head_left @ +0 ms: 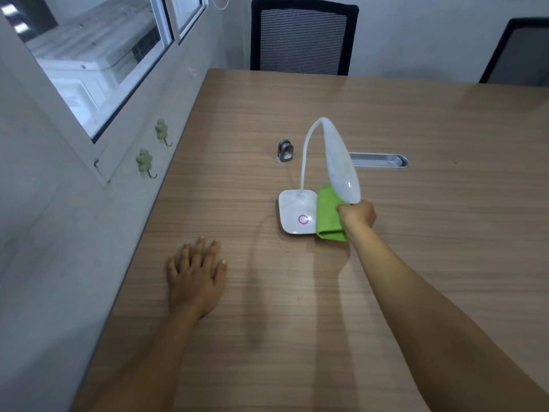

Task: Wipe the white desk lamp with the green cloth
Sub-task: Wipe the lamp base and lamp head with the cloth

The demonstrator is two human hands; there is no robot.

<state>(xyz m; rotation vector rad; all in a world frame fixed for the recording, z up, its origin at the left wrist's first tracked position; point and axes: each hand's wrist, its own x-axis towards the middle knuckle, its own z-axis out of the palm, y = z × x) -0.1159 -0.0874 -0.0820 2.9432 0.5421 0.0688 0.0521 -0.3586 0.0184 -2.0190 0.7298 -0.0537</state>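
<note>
Right hand (358, 215) grips the green cloth (329, 217) under the white desk lamp (338, 162) head, mid-frame; left hand (194, 275) lies flat, fingers spread, on the tabletop (430, 129), lower left

One lamp (315, 203), white, on one wooden table (416, 129). One green cloth (328, 217). Two bare hands: left hand (194, 275), right hand (358, 215). One small metal object (285, 151), kind unclear. One metal slot (378, 160) set in the tabletop. Two chairs: one chair (303, 37) at the far edge, second chair (520, 52) partly cut off at right. Two green flower-shaped hooks on the wall: upper hook (162, 131), lower hook (145, 162). Two window panes (98, 55).
</note>
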